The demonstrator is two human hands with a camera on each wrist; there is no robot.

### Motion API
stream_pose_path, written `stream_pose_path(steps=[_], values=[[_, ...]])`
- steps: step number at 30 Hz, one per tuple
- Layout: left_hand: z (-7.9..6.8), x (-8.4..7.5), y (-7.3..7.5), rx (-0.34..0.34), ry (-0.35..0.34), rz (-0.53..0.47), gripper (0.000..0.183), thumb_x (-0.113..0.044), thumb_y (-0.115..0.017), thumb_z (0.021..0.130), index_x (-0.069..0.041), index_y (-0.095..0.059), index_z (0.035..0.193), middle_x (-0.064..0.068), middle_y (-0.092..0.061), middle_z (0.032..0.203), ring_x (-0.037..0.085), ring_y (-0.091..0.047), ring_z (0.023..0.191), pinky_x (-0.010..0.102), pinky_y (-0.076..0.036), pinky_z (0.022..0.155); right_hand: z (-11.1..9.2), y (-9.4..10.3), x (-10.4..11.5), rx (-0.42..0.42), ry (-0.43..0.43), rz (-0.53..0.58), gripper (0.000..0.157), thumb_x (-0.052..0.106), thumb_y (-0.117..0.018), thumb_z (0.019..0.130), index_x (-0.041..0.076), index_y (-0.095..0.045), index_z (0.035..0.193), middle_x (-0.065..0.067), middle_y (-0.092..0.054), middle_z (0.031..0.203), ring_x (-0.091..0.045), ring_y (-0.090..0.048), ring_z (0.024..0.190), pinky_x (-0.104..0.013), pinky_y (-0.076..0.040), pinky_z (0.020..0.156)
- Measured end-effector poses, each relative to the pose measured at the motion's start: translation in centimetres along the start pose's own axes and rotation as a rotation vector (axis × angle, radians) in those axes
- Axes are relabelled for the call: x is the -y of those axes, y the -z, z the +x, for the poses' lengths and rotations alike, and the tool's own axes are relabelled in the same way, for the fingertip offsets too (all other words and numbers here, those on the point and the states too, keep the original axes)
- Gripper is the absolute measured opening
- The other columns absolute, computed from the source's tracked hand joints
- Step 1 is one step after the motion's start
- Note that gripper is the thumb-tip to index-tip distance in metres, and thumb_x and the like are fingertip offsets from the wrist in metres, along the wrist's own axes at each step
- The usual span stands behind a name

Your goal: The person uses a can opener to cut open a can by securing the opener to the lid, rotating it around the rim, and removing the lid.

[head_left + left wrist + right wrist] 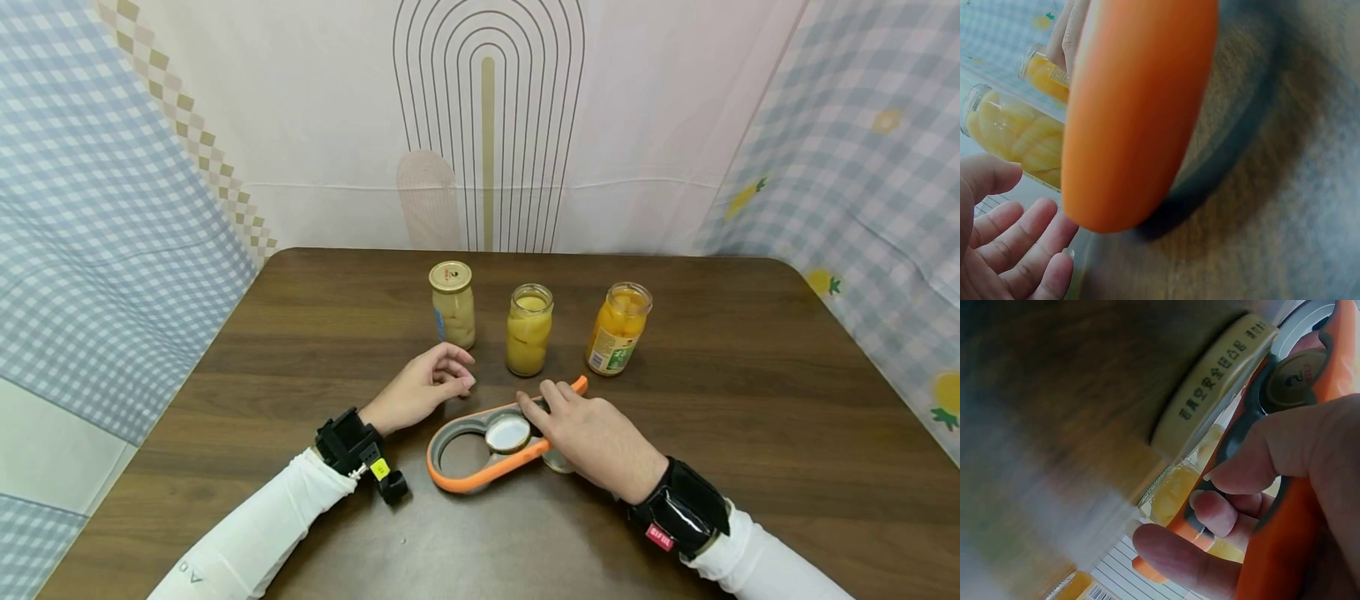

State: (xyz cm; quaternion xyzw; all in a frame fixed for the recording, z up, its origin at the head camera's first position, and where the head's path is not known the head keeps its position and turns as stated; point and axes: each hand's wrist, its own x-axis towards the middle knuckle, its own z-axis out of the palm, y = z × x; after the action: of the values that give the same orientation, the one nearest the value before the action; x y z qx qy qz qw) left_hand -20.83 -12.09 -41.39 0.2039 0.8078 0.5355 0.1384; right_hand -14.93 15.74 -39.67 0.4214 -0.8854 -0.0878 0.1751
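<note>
My right hand [600, 437] grips an orange and grey jar opener [459, 483] over the middle of the table, fingers curled around its handles. A round metal lid [508, 433] sits within the opener's frame. Partly under the right hand, a second lid [557, 461] shows; its printed rim [1216, 387] faces the right wrist camera. My left hand [422, 385] holds nothing, its fingers loosely bent near a lidded jar [453, 315] of pale contents. In the left wrist view the opener's orange end [1135, 119] looms large beside the left fingers [1029, 244].
Behind the opener stand two lidless glass jars: one with yellow fruit [528, 337], another with orange fruit [618, 333] and a label. The brown wooden table [330, 308] ends at a white patterned cloth [322, 125]. Blue checked cloth [112, 208] hangs at both sides.
</note>
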Motion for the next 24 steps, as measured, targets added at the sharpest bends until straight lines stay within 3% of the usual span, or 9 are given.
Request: stream_pose_path(steps=[24], values=[[0.03, 0.31, 0.01, 0.002, -0.009, -0.009, 0.030, -0.009, -0.060, 0.101, 0.003, -0.054, 0.129, 0.020, -0.069, 0.108, 0.025, -0.070, 0.095, 0.030, -0.059, 0.084, -0.20, 0.07, -0.04, 0.016, -0.007, 0.026, 0.057, 0.000, -0.078, 0.084, 0.014, -0.063, 0.137, -0.008, -0.056, 0.101, -0.015, -0.060, 0.082, -0.023, -0.048, 0.048]])
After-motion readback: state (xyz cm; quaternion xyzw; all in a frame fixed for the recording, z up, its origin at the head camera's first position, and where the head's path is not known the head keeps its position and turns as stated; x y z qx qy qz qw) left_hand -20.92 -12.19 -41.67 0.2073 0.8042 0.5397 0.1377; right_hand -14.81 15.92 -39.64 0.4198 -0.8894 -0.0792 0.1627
